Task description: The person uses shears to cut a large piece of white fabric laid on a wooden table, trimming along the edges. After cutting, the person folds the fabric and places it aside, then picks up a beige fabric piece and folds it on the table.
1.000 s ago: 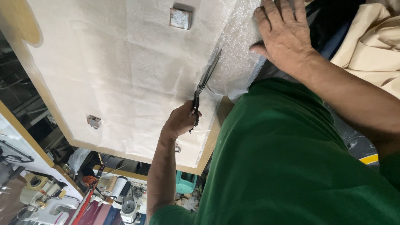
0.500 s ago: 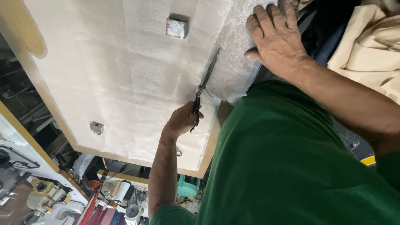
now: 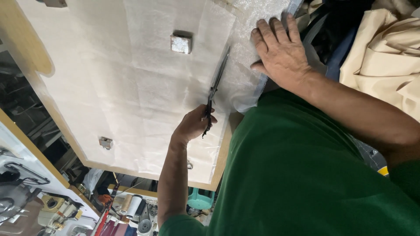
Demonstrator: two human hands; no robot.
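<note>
Closed around the dark handles of the scissors point(image 3: 216, 83), the left hand point(image 3: 192, 124) holds them with the blades pointing toward 12 o'clock across the thin white fabric point(image 3: 131, 96). The fabric is spread over a pale wooden board point(image 3: 24, 57). The right hand point(image 3: 280, 52) grasps nothing: it lies flat, fingers spread, pressing down the strip of fabric at 3 o'clock of the blades. Over the last second the blade tips have crept forward. A second ago they sat well short of the small square metal weight point(image 3: 180, 43); now they are about level with it, just at its 3 o'clock side. The right hand has barely shifted on the strip. By that reckoning the cut is getting longer along the right margin and the pinned strip is coming free, though the slit behind the blades is hard to make out against the sheer weave. Whether the blades are parted or together cannot be told from this angle. A second, smaller metal piece point(image 3: 105, 142) rests on the fabric toward 8 o'clock. Folded beige cloth point(image 3: 380, 57) lies beyond the right hand at 3 o'clock.
</note>
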